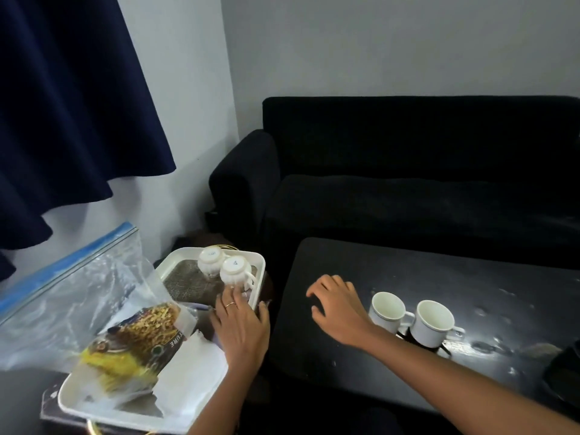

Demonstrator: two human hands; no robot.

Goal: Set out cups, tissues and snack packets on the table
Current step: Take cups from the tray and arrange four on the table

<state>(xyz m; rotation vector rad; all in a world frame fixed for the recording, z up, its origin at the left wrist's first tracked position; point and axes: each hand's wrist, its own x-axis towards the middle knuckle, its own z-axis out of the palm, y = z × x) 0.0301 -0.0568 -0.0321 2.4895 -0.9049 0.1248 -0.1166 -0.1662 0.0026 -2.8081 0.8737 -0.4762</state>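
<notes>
Two white cups (411, 319) stand upright side by side on the black table (439, 277). Two more white cups (224, 265) lie upside down on a mat in a cream tray (260, 262) to the left of the table. My left hand (243, 329) stretches with straight fingers over the near edge of that tray, fingertips close to the nearer upturned cup. My right hand (337, 304) hovers over the table just left of the upright cups, fingers loosely curled, holding nothing. A snack packet (138, 340) and white tissues (191, 372) lie in a second cream tray (103, 412).
A clear zip bag (69, 296) with a blue seal rises from the near tray. A black sofa (408, 171) stands behind the table. A dark blue curtain (62, 105) hangs at left. A dark object (565, 368) sits at the table's right edge.
</notes>
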